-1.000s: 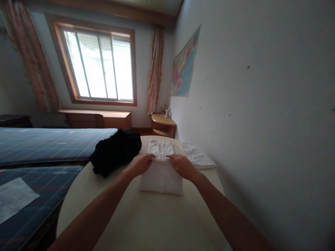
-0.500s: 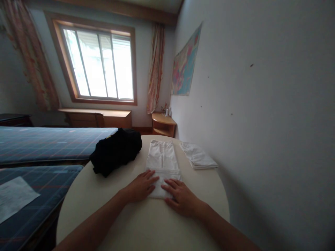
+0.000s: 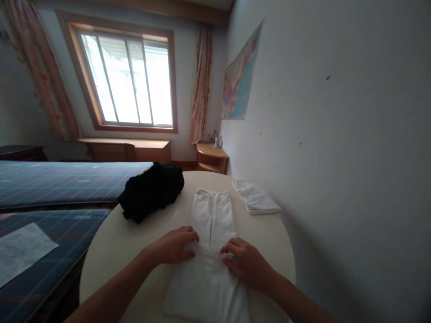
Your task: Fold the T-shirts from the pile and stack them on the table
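1. Left hand, over the table: bare, slender-fingered.
2. Right hand, over the table: bare too, knuckles rounded, nails too small to tell.
3. Left forearm, over the table's left side: bare, narrow at the wrist, thicker further up.
4. Right forearm, across the table's right edge: bare, with the same taper.

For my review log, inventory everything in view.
garment: 1, white, mid-table
folded cloth: 1, white, table right
bundle: 1, black, table left
table: 1, cream, centre
mattresses: 2, blue plaid, left
paper: 1, white, nearer mattress
window: 1, brown-framed, far wall
curtains: 2, pinkish, flanking window
map: 1, multicoloured, right wall
desk: 1, brown, below window
shelf: 1, brown, far corner
oddments: count unclear, mixed, on shelf
furniture: 1, dark, far left
left hand: 1, on garment
right hand: 1, on garment
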A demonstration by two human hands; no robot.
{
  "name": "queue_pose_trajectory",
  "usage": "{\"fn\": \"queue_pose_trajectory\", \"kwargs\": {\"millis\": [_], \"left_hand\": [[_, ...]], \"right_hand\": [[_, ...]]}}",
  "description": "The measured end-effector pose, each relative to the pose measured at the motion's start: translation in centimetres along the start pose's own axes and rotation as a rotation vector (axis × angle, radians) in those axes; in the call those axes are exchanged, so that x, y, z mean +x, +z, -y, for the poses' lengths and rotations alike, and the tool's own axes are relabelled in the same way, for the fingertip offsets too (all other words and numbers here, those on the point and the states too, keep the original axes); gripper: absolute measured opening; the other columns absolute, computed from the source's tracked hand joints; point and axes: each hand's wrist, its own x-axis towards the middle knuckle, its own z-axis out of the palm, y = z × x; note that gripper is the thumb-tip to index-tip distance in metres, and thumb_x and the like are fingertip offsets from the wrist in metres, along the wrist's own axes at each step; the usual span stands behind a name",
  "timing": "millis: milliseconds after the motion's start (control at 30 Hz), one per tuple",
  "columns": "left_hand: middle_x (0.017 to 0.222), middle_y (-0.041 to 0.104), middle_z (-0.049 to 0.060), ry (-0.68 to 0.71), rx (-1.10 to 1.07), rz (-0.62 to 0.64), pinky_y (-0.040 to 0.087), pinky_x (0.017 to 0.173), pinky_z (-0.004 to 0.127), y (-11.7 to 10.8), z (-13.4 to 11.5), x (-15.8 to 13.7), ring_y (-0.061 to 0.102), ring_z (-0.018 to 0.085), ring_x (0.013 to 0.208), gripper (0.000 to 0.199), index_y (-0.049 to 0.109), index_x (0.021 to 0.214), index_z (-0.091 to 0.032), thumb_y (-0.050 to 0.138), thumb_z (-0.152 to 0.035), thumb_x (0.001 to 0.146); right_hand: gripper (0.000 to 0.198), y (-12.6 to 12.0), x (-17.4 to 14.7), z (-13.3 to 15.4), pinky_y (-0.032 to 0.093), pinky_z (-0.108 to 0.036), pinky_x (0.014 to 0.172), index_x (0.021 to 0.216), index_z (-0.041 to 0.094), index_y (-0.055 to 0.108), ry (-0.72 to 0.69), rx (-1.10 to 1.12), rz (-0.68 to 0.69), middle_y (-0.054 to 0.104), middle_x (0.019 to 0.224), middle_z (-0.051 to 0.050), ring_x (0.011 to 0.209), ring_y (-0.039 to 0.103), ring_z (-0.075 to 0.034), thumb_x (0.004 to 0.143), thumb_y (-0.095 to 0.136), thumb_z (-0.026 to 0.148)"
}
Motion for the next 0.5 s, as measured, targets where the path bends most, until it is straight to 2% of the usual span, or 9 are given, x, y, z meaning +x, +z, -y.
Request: {"fn": "queue_pose_trajectory", "kwargs": {"millis": [67,133,333,500], "left_hand": [[0.11,0.065,0.006,-0.023,-0.019,-0.014,0.045,0.091,0.03,0.4,0.6,0.1,0.061,0.023,0.103,0.033,0.066,0.109,-0.023,0.065,-0.031,0.077],[0.105,0.066,0.005,-0.037,-0.04,-0.01,0.045,0.089,0.029,0.6,0.9,0.2,0.061,0.023,0.1,0.029,0.067,0.104,-0.021,0.064,-0.031,0.076],[0.099,0.068,0.003,-0.055,-0.06,0.046,0.045,0.079,0.027,0.4,0.4,0.1,0.063,0.02,0.09,0.023,0.066,0.095,-0.022,0.063,-0.027,0.072],[0.094,0.069,0.0,-0.095,-0.074,0.125,0.043,0.071,0.025,-0.5,-0.2,-0.2,0.063,0.019,0.083,0.023,0.065,0.094,-0.023,0.063,-0.028,0.072]], "right_hand": [[0.022,0.3,0.1,-0.7,0.043,-0.035,0.096,0.105,0.02,0.067,0.089,-0.069,-0.069,0.066,0.107,-0.008,0.104,0.059,-0.023,0.085,0.063,0.028],[0.022,0.6,0.3,-1.2,0.042,-0.037,0.096,0.102,0.019,0.067,0.119,-0.099,-0.068,0.065,0.106,-0.009,0.104,0.057,-0.024,0.084,0.065,0.032],[0.012,0.6,0.4,-1.1,0.042,-0.032,0.089,0.089,0.019,0.064,0.06,-0.04,0.02,0.065,0.099,-0.006,0.099,0.058,-0.022,0.081,0.067,0.027],[0.011,-0.4,0.4,-1.2,0.043,-0.026,0.077,0.091,0.02,0.064,0.072,0.077,0.104,0.068,0.091,-0.002,0.085,0.061,-0.017,0.08,0.065,0.022]]}}
